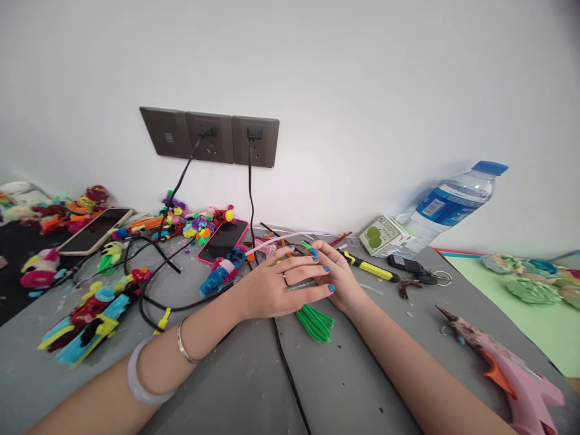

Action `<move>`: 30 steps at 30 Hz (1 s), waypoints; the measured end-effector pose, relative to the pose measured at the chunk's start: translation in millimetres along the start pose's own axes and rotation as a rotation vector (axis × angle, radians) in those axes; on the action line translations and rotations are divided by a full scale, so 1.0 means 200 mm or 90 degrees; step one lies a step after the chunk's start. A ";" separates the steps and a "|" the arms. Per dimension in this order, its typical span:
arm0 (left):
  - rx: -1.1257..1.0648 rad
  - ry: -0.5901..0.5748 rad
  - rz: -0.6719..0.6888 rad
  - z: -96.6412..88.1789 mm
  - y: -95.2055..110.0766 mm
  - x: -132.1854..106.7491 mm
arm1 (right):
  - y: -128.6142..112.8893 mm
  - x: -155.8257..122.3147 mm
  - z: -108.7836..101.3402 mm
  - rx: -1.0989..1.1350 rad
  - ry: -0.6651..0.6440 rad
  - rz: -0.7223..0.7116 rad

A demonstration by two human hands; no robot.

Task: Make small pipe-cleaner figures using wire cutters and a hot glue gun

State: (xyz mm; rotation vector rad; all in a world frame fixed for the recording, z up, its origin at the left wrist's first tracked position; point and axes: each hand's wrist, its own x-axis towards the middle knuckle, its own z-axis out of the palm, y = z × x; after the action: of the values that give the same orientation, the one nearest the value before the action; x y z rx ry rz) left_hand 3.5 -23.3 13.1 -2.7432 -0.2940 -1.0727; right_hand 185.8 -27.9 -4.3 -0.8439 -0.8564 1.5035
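Observation:
Both hands meet over the grey table. My left hand [287,281] reaches across with its fingers curved round a bundle of green pipe cleaners [316,325], whose folded end hangs out below the little finger. My right hand [339,278] is closed against the same work from the other side, thumb and forefinger near a short green tip [308,246] at the top. The middle of the bundle is hidden by the fingers. Just behind the hands runs a thin lilac pipe cleaner [294,235]. A blue pipe-cleaner figure [222,272] lies left of my left hand.
Black cables [290,374] run from the wall sockets [209,138] across the table. Left lie pipe-cleaner figures [90,317] and two phones [97,231]. Right are a yellow cutter [374,269], keys [417,270], a juice carton [383,235], a leaning bottle [446,208] and a pink glue gun [507,374].

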 end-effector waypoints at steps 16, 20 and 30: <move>-0.191 0.091 -0.389 0.05 -0.08 -0.04 | 0.02 0.01 -0.01 -0.093 -0.030 -0.065; -0.200 0.084 -0.407 0.05 -0.09 -0.04 | 0.03 0.00 0.01 -0.269 -0.036 -0.175; -0.153 0.083 -0.367 0.05 -0.10 -0.05 | 0.01 -0.03 0.02 -0.480 -0.026 -0.327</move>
State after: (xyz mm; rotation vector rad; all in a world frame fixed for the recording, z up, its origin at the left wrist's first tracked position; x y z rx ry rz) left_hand -2.6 -2.5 0.5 -2.8452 -1.0460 -1.4941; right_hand 180.9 -34.4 -4.2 -1.0192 -1.5770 0.7327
